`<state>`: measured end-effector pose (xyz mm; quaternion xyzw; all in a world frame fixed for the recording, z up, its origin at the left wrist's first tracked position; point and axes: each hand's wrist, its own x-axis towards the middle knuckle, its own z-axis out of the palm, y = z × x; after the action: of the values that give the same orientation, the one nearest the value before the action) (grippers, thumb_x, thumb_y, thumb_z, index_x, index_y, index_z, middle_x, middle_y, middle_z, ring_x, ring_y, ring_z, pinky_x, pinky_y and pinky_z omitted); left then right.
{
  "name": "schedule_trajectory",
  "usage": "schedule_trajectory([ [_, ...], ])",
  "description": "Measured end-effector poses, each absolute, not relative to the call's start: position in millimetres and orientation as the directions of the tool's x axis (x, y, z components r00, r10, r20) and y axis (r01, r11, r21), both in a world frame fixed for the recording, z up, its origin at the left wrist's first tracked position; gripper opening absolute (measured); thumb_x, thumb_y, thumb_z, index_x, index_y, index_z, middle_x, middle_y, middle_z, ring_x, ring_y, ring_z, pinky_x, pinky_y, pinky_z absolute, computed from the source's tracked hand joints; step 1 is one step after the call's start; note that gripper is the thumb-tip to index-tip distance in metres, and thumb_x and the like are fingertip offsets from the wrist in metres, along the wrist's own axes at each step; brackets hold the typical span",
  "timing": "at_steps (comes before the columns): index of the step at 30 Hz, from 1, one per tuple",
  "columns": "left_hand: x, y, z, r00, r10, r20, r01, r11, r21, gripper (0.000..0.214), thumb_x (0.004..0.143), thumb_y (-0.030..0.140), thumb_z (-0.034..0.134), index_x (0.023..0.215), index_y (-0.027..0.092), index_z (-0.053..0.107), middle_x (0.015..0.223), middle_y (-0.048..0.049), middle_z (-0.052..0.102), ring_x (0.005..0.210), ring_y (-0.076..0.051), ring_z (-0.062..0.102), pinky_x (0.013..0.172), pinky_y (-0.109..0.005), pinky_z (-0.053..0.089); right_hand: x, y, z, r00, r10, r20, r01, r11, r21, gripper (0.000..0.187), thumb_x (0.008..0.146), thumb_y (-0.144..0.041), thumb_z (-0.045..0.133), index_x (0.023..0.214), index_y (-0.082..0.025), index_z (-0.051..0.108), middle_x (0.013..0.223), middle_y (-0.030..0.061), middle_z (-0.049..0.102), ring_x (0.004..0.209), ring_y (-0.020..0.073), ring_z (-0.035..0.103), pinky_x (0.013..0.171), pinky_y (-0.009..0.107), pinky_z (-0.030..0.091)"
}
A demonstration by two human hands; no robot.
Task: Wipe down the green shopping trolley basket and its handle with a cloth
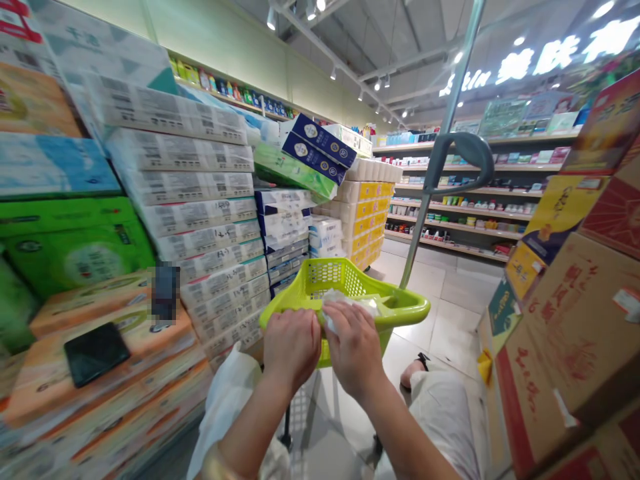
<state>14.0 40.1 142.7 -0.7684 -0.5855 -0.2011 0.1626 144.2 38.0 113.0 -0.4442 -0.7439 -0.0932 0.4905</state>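
A lime-green shopping basket on a wheeled frame stands in front of me, its long grey handle rising to the upper right. Both hands are at the basket's near rim. My left hand is closed, fingers curled over the rim. Beside it, my right hand is closed on a white crumpled piece of paper or plastic, which continues into the basket. My knees in light trousers and one sandalled foot show below.
Stacks of tissue and toilet-paper packs fill the left side. A dark phone lies on an orange pack. Cardboard cartons are piled on the right. Shelves of goods line the far aisle; tiled floor lies ahead.
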Motion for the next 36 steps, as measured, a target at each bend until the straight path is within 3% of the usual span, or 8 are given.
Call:
schedule_trajectory([
  [7,25.4,26.7,142.6,0.233,0.839,0.491,0.962,-0.272,0.007,0.042,0.094,0.029,0.027,0.073,0.019,0.061,0.073,-0.0087,0.068,0.072,-0.024,0.061,0.07,-0.038,0.037,199.9,46.6,112.8,0.146,0.609,0.779,0.806,0.383,-0.451,0.028,0.093,-0.024,0.041,0.108,-0.018,0.064,0.11,0.0093,0.069,0.104,0.0238,0.06,0.095,0.041,0.039],
  [14,41.9,17.2,140.5,0.263,0.845,0.466,0.952,-0.306,0.018,0.033,0.091,0.025,0.033,0.084,0.017,0.063,0.078,-0.0095,0.069,0.075,-0.024,0.062,0.068,-0.037,0.038,167.8,38.5,137.1,-0.242,0.699,0.673,0.73,0.588,-0.349,0.025,0.092,-0.023,0.046,0.108,-0.025,0.065,0.109,0.003,0.07,0.102,0.0175,0.062,0.094,0.032,0.041],
  [18,42.5,17.6,137.4,0.25,0.831,0.496,0.955,-0.297,0.018,0.035,0.092,0.026,0.03,0.082,0.017,0.062,0.077,-0.0096,0.068,0.074,-0.024,0.061,0.068,-0.037,0.037,194.8,58.4,154.8,-0.285,0.805,0.521,0.802,0.498,-0.33,0.026,0.095,-0.029,0.043,0.095,-0.023,0.068,0.093,0.0036,0.072,0.088,0.018,0.066,0.08,0.029,0.045],
  [22,46.0,18.0,134.8,0.227,0.828,0.512,0.962,-0.274,0.016,0.035,0.092,0.026,0.03,0.082,0.017,0.062,0.077,-0.01,0.067,0.075,-0.024,0.06,0.068,-0.038,0.037,201.9,72.7,169.9,-0.242,0.9,0.363,0.92,0.332,-0.209,0.032,0.095,-0.03,0.042,0.079,-0.019,0.067,0.079,0.0069,0.071,0.074,0.0199,0.066,0.068,0.028,0.043],
  [25,48.0,17.7,134.2,0.224,0.836,0.501,0.965,-0.262,0.006,0.035,0.092,0.027,0.03,0.086,0.016,0.063,0.078,-0.011,0.067,0.076,-0.026,0.061,0.067,-0.039,0.037,177.8,69.1,176.6,-0.387,0.87,0.306,0.888,0.44,-0.13,0.033,0.096,-0.028,0.039,0.082,-0.018,0.068,0.08,0.0079,0.071,0.075,0.0203,0.066,0.066,0.029,0.042],
  [27,47.5,17.3,134.5,0.229,0.834,0.502,0.965,-0.263,-0.002,0.036,0.093,0.028,0.029,0.089,0.015,0.063,0.077,-0.0113,0.067,0.076,-0.027,0.061,0.067,-0.039,0.037,165.1,67.4,179.0,-0.458,0.848,0.266,0.852,0.504,-0.143,0.034,0.096,-0.03,0.038,0.083,-0.019,0.068,0.081,0.0074,0.071,0.074,0.0201,0.066,0.063,0.028,0.042],
  [36,45.1,18.3,136.2,0.218,0.819,0.531,0.963,-0.267,0.017,0.035,0.092,0.026,0.03,0.082,0.017,0.062,0.077,-0.0094,0.068,0.074,-0.026,0.061,0.066,-0.038,0.035,204.2,92.2,177.8,-0.208,0.958,0.198,0.952,0.245,-0.184,0.035,0.095,-0.035,0.041,0.084,-0.018,0.069,0.086,0.0106,0.071,0.079,0.0204,0.066,0.072,0.03,0.045],
])
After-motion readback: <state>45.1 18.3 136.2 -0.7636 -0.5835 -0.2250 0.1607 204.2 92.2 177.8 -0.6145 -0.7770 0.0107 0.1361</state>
